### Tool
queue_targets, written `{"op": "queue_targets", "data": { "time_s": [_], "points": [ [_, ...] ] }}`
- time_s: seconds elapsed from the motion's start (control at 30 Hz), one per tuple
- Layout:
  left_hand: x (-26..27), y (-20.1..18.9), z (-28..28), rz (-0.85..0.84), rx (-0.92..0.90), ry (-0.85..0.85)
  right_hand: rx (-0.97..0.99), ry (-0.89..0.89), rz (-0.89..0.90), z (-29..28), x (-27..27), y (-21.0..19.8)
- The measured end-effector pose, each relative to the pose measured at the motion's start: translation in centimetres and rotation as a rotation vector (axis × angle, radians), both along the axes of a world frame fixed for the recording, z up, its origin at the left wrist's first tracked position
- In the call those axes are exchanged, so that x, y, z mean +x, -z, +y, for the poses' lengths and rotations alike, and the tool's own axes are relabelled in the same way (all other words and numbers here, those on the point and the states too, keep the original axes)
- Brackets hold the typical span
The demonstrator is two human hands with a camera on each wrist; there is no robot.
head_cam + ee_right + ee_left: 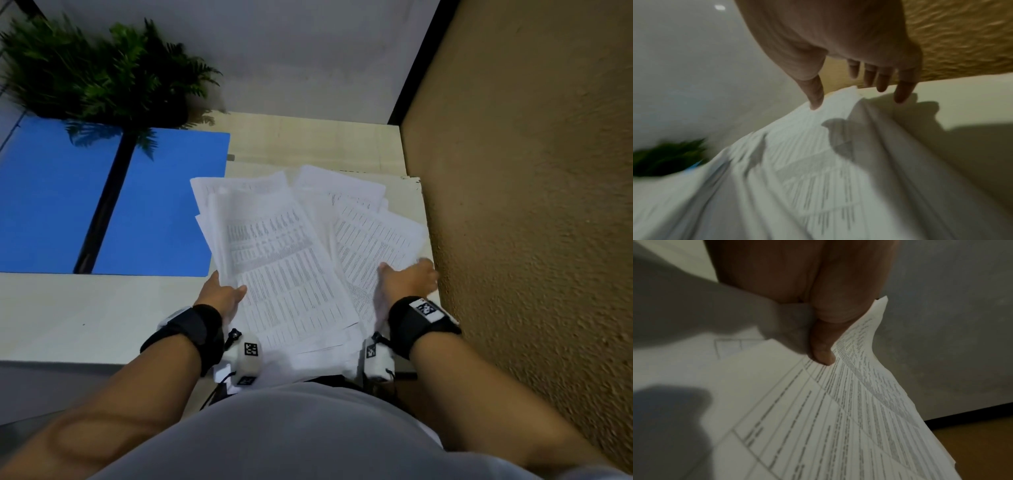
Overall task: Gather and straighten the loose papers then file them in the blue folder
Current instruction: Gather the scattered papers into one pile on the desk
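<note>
Several loose printed papers (291, 246) lie fanned in an untidy heap on the cream table (68, 315), near its right end. My left hand (224, 294) grips the heap's left edge, its thumb on top of the sheets (838, 418) and its fingers hidden beneath. My right hand (407, 277) rests on the right-hand sheets with straight, spread fingers. In the right wrist view its thumb tip touches the papers (797, 162) and its fingertips (900, 97) reach their far edge. The blue folder (164, 205) lies open and flat to the left of the papers.
A potted fern (102, 68) stands behind the folder, its fronds hanging over it. A rough brown wall (531, 171) runs close along the table's right edge. Bare tabletop shows in front of the folder.
</note>
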State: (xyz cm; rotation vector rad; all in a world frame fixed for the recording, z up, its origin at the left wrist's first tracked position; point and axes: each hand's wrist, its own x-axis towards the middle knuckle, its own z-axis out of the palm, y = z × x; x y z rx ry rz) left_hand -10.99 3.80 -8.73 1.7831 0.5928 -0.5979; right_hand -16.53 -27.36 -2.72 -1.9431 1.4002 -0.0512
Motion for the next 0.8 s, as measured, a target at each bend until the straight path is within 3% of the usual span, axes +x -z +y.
{"op": "queue_targets", "data": {
  "time_s": [0.07, 0.13, 0.2, 0.27, 0.37, 0.53, 0.67, 0.73, 0.8],
  "points": [
    [-0.1, 0.7, 0.3, 0.011, -0.020, 0.006, 0.173, 0.168, -0.021, -1.5, -0.1, 0.3],
    [0.2, 1.6, 0.4, 0.016, -0.038, 0.004, 0.457, 0.223, -0.223, -1.7, -0.3, 1.1],
    [0.3, 2.3, 0.4, 0.021, -0.065, 0.006, 0.662, 0.102, -0.284, -1.1, -0.7, 1.6],
    [0.2, 2.3, 0.3, 0.014, -0.073, 0.006, 0.698, -0.005, -0.231, -0.6, -0.8, 1.5],
    [0.0, 1.2, -0.2, 0.001, -0.025, 0.008, 0.552, -0.045, -0.224, -0.6, -0.5, 1.2],
    [-0.1, 1.3, -0.1, -0.001, -0.065, 0.007, 0.260, -0.021, -0.355, -2.1, 0.4, -2.6],
    [-0.2, 1.4, -0.2, -0.005, -0.102, 0.003, -0.074, -0.060, -0.389, -4.4, 0.9, -9.1],
    [-0.3, 1.1, -0.3, -0.014, -0.108, 0.024, -0.234, -0.097, -0.517, -5.1, 1.0, -13.4],
    [-0.4, 0.7, -0.4, -0.017, -0.097, 0.048, -0.215, -0.114, -0.746, -4.8, 0.9, -17.2]
  ]
}}
